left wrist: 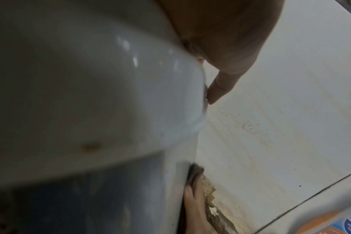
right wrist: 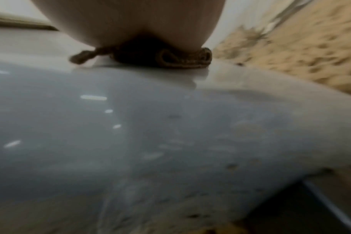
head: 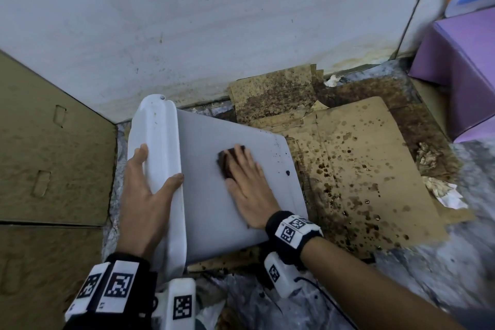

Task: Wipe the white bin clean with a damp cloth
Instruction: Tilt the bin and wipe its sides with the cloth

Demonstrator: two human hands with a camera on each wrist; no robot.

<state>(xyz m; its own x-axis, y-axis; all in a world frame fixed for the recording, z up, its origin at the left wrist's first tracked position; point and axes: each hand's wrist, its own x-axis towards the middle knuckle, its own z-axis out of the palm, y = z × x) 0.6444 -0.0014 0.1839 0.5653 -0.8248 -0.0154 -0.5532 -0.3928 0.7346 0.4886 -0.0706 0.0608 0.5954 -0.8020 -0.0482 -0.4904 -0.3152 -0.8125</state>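
Left hand (head: 146,190) is bracing the light, slippery white bin (head: 214,195) by its rim; right hand (head: 247,186) is pressing flat on the soft cloth (head: 227,166).

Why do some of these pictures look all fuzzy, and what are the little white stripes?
Head view: mostly sharp, only its lower right corner smears. Left wrist view: the white bin sits so close that it blurs. Right wrist view: soft throughout, the cardboard streaks, and the stripes look like glare on the bin's shiny side below the cloth.
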